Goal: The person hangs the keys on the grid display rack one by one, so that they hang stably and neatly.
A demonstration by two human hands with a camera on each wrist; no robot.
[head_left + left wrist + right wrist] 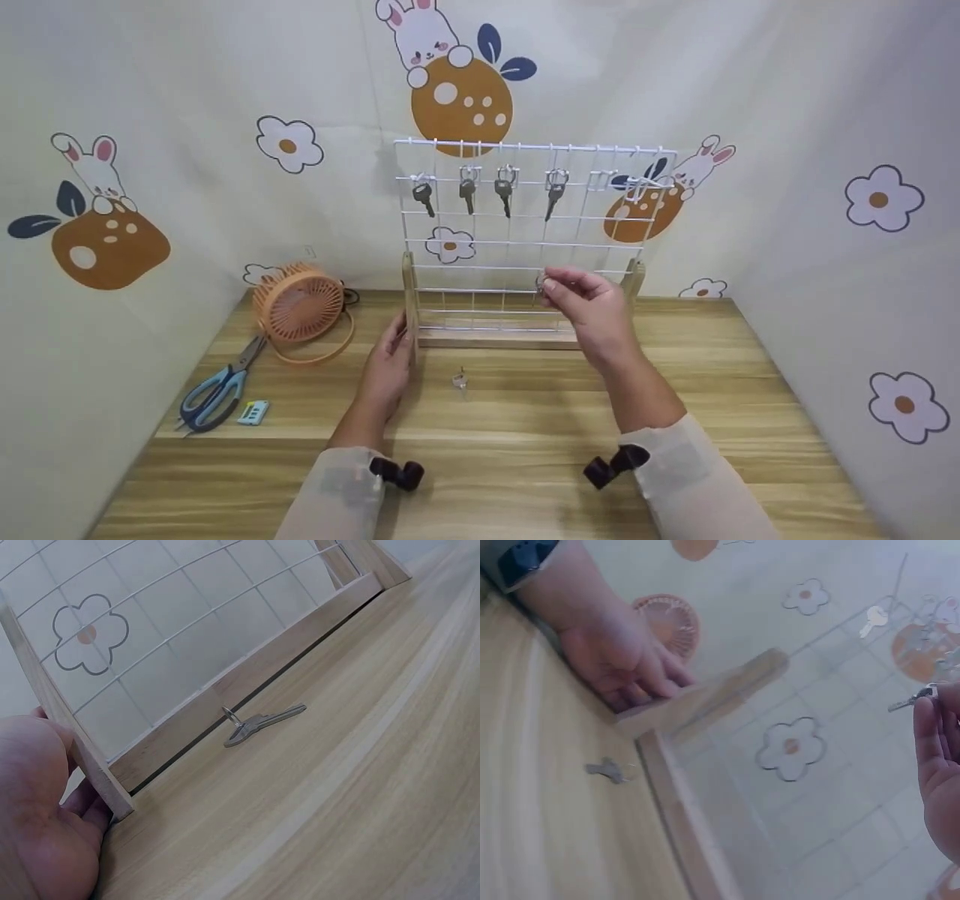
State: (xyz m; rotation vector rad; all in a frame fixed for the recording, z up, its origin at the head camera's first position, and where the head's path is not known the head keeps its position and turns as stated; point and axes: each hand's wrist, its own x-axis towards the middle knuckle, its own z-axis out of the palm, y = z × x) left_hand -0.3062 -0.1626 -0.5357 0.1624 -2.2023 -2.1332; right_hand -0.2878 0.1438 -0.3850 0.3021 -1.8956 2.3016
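A white wire grid rack [480, 266] stands on wooden supports, and several keys hang in a row from hooks near its top, among them one at far left [424, 196]. My right hand [596, 307] pinches a key [909, 700] by its ring end between thumb and fingers, in front of the grid's lower right part. In the left wrist view, my left hand [37, 817] grips the rack's left wooden support [94, 765], some fingers hidden behind it. Another key [259, 724] with a ring lies on the table in front of the rack's wooden base.
Left of the rack stands an orange fan [304, 304]. Scissors with blue handles [217, 394] and a small light-blue item [253, 412] lie on the wooden table [510, 480]. White hooks [641, 187] at the grid's upper right hold no keys. A patterned curtain [225, 67] surrounds the table.
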